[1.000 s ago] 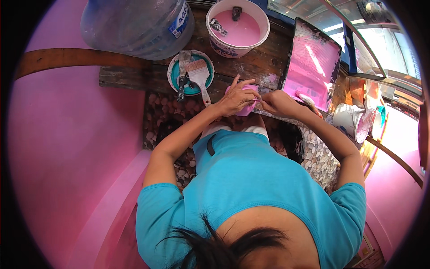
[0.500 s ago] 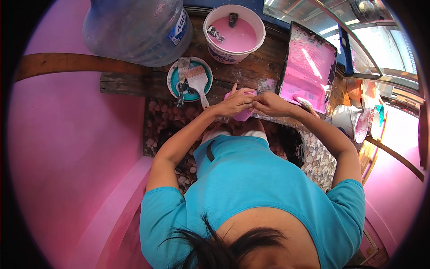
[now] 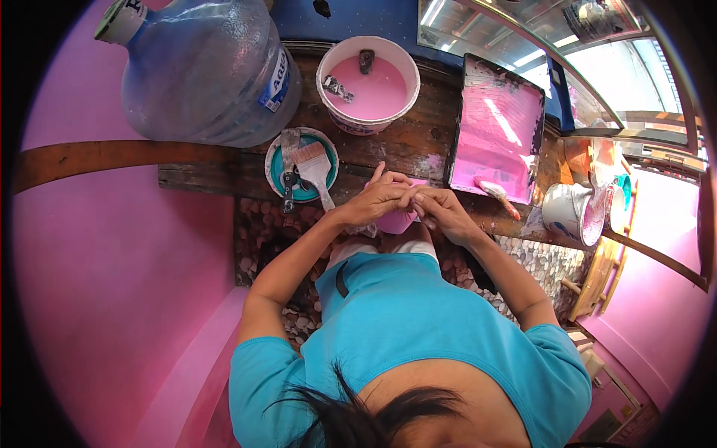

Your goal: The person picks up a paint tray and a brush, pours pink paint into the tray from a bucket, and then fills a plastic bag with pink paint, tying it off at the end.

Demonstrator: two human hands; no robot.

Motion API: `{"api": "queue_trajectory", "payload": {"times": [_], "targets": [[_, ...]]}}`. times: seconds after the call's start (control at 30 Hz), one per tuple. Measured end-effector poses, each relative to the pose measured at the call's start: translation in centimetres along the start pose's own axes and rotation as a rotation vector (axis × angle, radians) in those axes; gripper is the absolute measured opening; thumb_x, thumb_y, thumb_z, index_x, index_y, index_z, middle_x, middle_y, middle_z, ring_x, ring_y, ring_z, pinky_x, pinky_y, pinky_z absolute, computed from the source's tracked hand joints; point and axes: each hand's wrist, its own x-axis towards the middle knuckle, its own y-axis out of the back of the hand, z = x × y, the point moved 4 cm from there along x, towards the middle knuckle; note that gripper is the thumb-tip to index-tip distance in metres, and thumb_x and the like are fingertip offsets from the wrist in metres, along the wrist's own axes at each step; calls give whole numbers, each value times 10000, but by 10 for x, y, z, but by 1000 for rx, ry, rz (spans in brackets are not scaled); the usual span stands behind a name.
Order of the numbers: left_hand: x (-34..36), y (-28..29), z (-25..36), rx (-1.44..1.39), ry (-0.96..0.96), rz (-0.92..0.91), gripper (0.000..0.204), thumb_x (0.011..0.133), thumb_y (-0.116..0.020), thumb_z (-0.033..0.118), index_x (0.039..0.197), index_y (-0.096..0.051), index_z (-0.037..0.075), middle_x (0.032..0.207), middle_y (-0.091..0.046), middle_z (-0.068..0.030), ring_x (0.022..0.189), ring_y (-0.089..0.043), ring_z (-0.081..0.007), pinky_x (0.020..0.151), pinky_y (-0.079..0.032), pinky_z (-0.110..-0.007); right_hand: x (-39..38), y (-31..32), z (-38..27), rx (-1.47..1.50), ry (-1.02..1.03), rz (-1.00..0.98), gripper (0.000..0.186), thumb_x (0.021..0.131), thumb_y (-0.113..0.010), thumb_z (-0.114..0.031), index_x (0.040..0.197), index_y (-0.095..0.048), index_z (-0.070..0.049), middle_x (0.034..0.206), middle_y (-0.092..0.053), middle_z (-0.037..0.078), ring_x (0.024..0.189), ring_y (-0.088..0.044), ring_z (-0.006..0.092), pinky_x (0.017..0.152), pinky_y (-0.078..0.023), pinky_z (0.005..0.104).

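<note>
Since the earlier frame, the bare left hand [image 3: 377, 201] and the bare right hand [image 3: 442, 212] had been drawn together near the centre of the frame, fingers touching. Whether anything was pinched by either grip could not be told. Just below, a rounded pink object [image 3: 396, 222] was partly covered by the left hand. Left of centre, a white-handled flat paintbrush [image 3: 314, 167] was rested across a round teal-and-white tub [image 3: 306, 193] on the brown wooden worktop [image 3: 427, 134].
</note>
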Motion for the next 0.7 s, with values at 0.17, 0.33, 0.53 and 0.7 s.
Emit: {"api": "queue_trajectory", "payload": {"times": [0.17,0.33,0.53,0.7], "targets": [[4,7,55,227,-117,-208,307,943,-444,347,1017,-659,141,1088,-593,19,1185,-423,-218,1101,69,-569,-18,-12,-38,-245,44,-125,321,986,-416,-247,765,-506,-32,685,-464,-46,651,-436,52,568,-359,230],[15,14,109,345,-241,-354,191,908,-494,225,940,-649,119,948,-569,22,1134,-450,-220,1107,47,-583,-42,-23,-90,-611,150,-327,233,914,-452,-156,813,-530,39,715,-522,153,618,-505,279,615,-412,398],[15,14,124,324,-233,-420,138,899,-489,188,831,-592,124,832,-517,18,1089,-460,-195,1115,17,-580,-68,-26,-110,-823,216,-356,172,871,-464,-102,758,-477,27,751,-475,173,659,-503,364,612,-408,435],[21,19,122,327,-228,-444,183,915,-488,207,826,-595,88,831,-548,24,1065,-488,-195,1117,37,-555,-75,-15,-116,-764,230,-347,183,891,-456,-117,793,-498,32,758,-477,170,667,-505,344,610,-409,423]]}}
